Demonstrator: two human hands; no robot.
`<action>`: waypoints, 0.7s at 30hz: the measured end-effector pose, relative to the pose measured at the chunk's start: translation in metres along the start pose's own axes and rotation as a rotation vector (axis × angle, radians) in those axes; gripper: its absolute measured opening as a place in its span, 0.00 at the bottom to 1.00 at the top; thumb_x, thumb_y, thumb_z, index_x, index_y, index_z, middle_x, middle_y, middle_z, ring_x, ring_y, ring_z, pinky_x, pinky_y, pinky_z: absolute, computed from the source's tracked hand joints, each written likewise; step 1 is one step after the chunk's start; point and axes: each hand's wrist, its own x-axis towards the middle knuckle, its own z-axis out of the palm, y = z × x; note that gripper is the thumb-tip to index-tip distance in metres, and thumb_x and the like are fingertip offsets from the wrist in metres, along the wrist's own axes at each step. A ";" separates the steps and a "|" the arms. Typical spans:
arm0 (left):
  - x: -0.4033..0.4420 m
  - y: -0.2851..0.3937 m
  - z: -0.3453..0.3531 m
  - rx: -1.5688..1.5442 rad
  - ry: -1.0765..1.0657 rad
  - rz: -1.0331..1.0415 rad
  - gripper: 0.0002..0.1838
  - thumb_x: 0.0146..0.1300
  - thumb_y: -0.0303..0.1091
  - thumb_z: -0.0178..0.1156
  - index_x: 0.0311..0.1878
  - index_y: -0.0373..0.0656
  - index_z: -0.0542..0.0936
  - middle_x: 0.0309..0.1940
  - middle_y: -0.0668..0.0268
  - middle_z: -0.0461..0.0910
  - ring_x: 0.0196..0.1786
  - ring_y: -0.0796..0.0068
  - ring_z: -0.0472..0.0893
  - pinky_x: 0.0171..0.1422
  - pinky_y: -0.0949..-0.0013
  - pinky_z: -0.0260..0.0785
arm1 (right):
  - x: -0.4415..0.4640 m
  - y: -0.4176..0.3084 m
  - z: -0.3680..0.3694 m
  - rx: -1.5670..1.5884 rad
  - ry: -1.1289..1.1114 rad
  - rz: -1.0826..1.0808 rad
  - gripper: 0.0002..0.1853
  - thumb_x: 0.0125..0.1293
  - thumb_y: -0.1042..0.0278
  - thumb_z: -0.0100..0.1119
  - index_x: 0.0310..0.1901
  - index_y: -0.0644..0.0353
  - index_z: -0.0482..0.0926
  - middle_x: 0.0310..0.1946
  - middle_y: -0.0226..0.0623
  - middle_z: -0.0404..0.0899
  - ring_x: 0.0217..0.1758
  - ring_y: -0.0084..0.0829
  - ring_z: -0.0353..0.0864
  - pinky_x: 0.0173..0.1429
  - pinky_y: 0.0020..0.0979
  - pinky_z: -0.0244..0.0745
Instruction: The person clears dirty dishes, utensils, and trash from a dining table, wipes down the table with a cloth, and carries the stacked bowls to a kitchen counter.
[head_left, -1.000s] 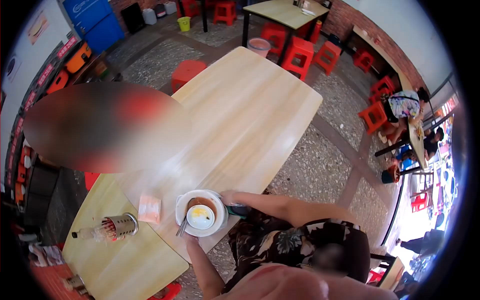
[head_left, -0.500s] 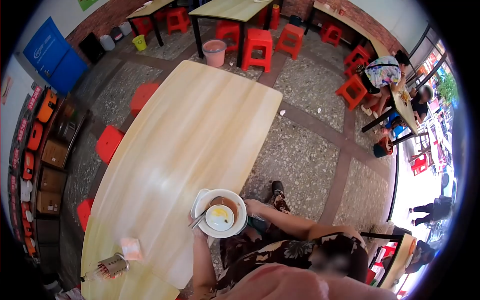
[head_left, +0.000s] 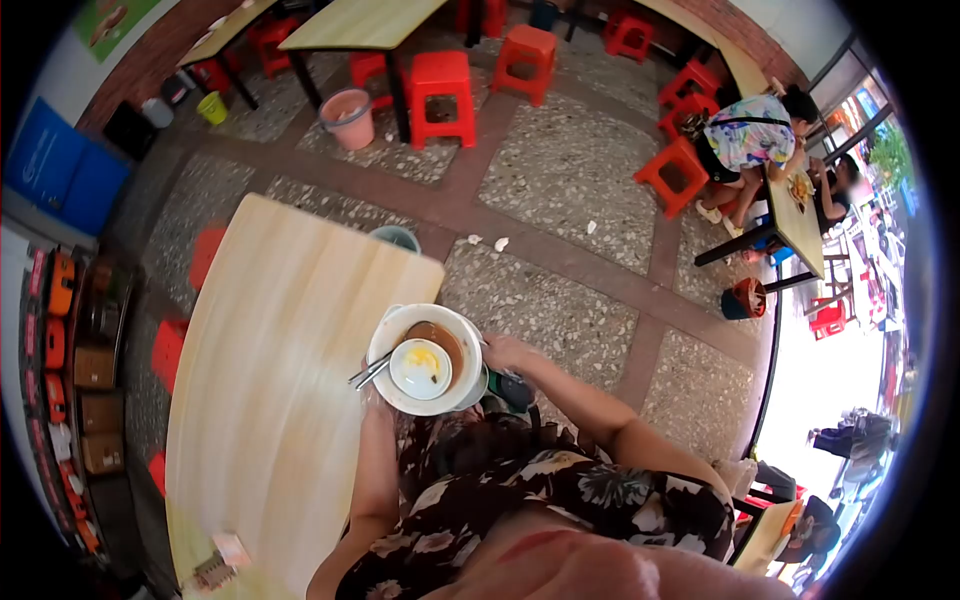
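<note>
A large white bowl point(head_left: 400, 319) is carried in front of my body, over the table's edge. Brownish broth point(head_left: 452, 350) lies in it, and a smaller white bowl point(head_left: 407, 384) with yellow and dark food remains sits inside. What looks like a metal spoon and thin utensil handles point(head_left: 371, 370) stick out over the left rim. My left hand point(head_left: 372, 397) is closed on the left side of the large bowl, close to those handles, its fingers partly hidden. My right hand point(head_left: 508, 352) grips the bowl's right side, fingertips mostly out of sight.
A long wooden table point(head_left: 290, 400) runs along my left, with a chopstick holder point(head_left: 212, 571) and a tissue pack point(head_left: 231, 549) near its front end. Past its far corner stands a grey-green bucket point(head_left: 396, 238). Red stools point(head_left: 441, 98), a pink bucket point(head_left: 348, 118) and seated people point(head_left: 750, 135) are farther off.
My view has moved forward along the table, and its far end is now closer. Both hands keep holding the stacked bowls. The grey-green bucket beyond the corner has come into view.
</note>
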 end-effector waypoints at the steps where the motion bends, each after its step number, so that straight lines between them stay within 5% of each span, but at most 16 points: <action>1: 0.025 -0.002 0.023 0.003 -0.008 -0.008 0.25 0.67 0.48 0.38 0.53 0.39 0.75 0.44 0.56 0.80 0.45 0.62 0.81 0.49 0.61 0.78 | 0.011 0.006 -0.027 0.004 0.008 0.008 0.24 0.65 0.52 0.40 0.54 0.58 0.73 0.53 0.53 0.73 0.59 0.50 0.70 0.62 0.42 0.65; 7: 0.189 0.000 0.140 0.120 -0.170 0.013 0.25 0.68 0.49 0.39 0.55 0.39 0.73 0.48 0.56 0.78 0.48 0.61 0.80 0.54 0.62 0.75 | 0.120 0.054 -0.165 -0.013 0.094 0.005 0.28 0.64 0.48 0.43 0.55 0.63 0.72 0.56 0.56 0.70 0.62 0.47 0.69 0.64 0.41 0.63; 8: 0.226 -0.006 0.146 -0.030 -0.035 -0.093 0.25 0.68 0.49 0.38 0.56 0.40 0.72 0.48 0.55 0.78 0.50 0.61 0.79 0.57 0.62 0.73 | 0.139 0.058 -0.193 0.046 0.066 0.045 0.28 0.65 0.48 0.42 0.56 0.63 0.71 0.57 0.56 0.69 0.62 0.47 0.68 0.64 0.41 0.63; 11: 0.295 0.012 0.239 0.030 0.028 -0.034 0.21 0.69 0.43 0.41 0.57 0.39 0.69 0.51 0.53 0.76 0.50 0.59 0.79 0.53 0.61 0.77 | 0.197 0.059 -0.285 0.074 0.100 0.043 0.28 0.65 0.49 0.41 0.57 0.63 0.70 0.58 0.56 0.69 0.63 0.48 0.67 0.65 0.41 0.62; 13: 0.357 0.021 0.285 -0.035 -0.209 -0.094 0.18 0.69 0.38 0.43 0.59 0.41 0.66 0.51 0.53 0.74 0.49 0.59 0.79 0.50 0.59 0.78 | 0.221 0.051 -0.347 0.082 0.119 0.055 0.27 0.65 0.49 0.41 0.57 0.63 0.71 0.56 0.56 0.70 0.62 0.49 0.68 0.65 0.41 0.62; 15: 0.428 0.016 0.312 -0.040 -0.064 -0.057 0.20 0.68 0.35 0.45 0.62 0.46 0.61 0.52 0.54 0.72 0.49 0.61 0.79 0.50 0.58 0.78 | 0.278 0.070 -0.398 0.071 0.117 0.072 0.27 0.66 0.50 0.40 0.54 0.64 0.73 0.54 0.58 0.71 0.61 0.50 0.68 0.64 0.42 0.63; 20: 0.564 0.049 0.433 -0.039 -0.078 -0.025 0.20 0.70 0.42 0.42 0.61 0.45 0.62 0.53 0.54 0.73 0.50 0.60 0.79 0.52 0.58 0.78 | 0.394 0.054 -0.564 0.055 0.174 0.013 0.26 0.65 0.51 0.40 0.51 0.65 0.75 0.53 0.57 0.72 0.60 0.51 0.69 0.63 0.42 0.64; 21: 0.595 0.055 0.454 0.020 0.002 -0.004 0.27 0.71 0.50 0.34 0.59 0.38 0.69 0.53 0.53 0.76 0.51 0.58 0.79 0.57 0.57 0.73 | 0.423 0.054 -0.593 0.040 0.158 -0.015 0.26 0.65 0.50 0.40 0.52 0.64 0.75 0.53 0.57 0.73 0.60 0.51 0.70 0.63 0.42 0.64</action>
